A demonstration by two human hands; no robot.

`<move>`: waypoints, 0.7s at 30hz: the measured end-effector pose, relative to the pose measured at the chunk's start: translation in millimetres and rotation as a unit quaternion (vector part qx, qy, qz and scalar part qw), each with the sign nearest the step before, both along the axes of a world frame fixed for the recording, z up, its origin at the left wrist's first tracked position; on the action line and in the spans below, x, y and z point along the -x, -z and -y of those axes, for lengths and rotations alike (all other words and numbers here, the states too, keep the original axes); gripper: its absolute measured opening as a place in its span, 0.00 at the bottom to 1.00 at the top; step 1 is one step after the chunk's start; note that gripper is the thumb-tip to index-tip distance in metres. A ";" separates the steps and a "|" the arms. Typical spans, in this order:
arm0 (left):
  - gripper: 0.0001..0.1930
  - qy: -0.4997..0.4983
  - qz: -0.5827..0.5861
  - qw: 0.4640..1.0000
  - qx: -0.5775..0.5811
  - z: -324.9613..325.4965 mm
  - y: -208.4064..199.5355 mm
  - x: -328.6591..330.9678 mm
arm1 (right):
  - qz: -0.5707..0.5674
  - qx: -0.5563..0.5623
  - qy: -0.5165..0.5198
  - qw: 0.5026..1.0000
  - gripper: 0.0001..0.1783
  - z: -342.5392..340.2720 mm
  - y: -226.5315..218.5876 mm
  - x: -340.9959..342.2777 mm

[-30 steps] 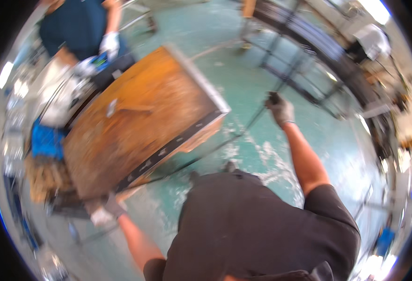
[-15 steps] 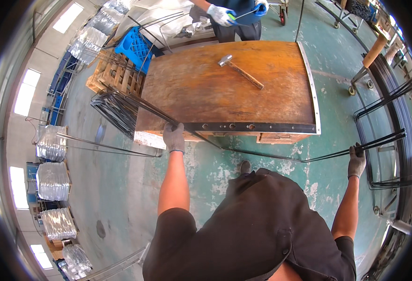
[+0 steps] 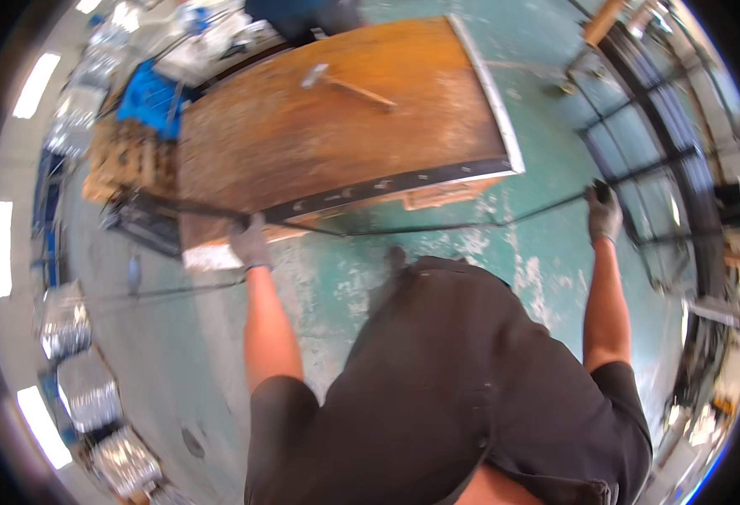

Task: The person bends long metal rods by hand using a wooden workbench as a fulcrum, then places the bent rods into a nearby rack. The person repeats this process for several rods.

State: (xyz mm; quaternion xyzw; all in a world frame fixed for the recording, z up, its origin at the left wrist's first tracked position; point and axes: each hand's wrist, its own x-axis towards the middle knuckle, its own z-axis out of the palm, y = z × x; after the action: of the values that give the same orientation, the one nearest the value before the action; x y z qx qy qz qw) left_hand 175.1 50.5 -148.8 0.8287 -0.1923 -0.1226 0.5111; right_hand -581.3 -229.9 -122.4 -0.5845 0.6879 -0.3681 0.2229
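Both of my hands, in grey gloves, hold a long bent frame of thin dark metal rods [image 3: 437, 227]. My left hand [image 3: 250, 244] is closed around the rods beside the near left corner of the wooden workbench [image 3: 336, 135]. Out to the right, my right hand [image 3: 604, 215] grips their other end. Between my hands the rods run low along the front of the bench, above the floor. Motion blur hides how many rods each hand holds. On the bench top lies a hammer [image 3: 357, 89] with a wooden handle.
A dark metal strip with holes [image 3: 387, 187] edges the bench's near side. Left of it stand a wooden pallet [image 3: 126, 160] and a blue plastic crate [image 3: 151, 99]. A person [image 3: 303, 13] is behind the bench. Long dark bars on a rack [image 3: 681, 160] line the right.
The view has swung to the right and blurred, so the bench sits farther left and tilted. Both hands keep their hold on the rods. The other person's gloved hands have left the view.
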 end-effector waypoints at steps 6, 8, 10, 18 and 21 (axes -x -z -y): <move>0.12 0.003 -0.004 0.999 0.052 4.0 11.5 3.4 | 0.036 -0.024 0.040 0.998 0.24 -3.0 -6.0 -8.1; 0.12 -0.011 -0.019 0.999 0.040 4.2 13.3 0.5 | 0.012 -0.039 0.044 0.998 0.24 -4.3 -12.4 -8.5; 0.12 -0.018 0.000 0.999 0.031 7.7 6.7 9.2 | 0.011 -0.045 0.050 0.998 0.24 -7.3 -17.7 -12.0; 0.09 0.004 0.024 1.000 0.004 19.8 -2.6 15.6 | -0.014 -0.014 0.070 0.997 0.15 -2.0 -7.4 -21.2; 0.07 0.001 0.053 0.999 0.000 15.7 -5.0 13.4 | -0.024 0.002 0.063 0.998 0.13 -0.1 -4.3 -35.6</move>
State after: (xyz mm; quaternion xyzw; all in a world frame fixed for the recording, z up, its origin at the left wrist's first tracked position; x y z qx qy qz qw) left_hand 161.7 34.8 -143.8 0.8339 -0.2196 -0.0788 0.5002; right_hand -545.7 -229.8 -118.1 -0.5492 0.7278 -0.3687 0.1811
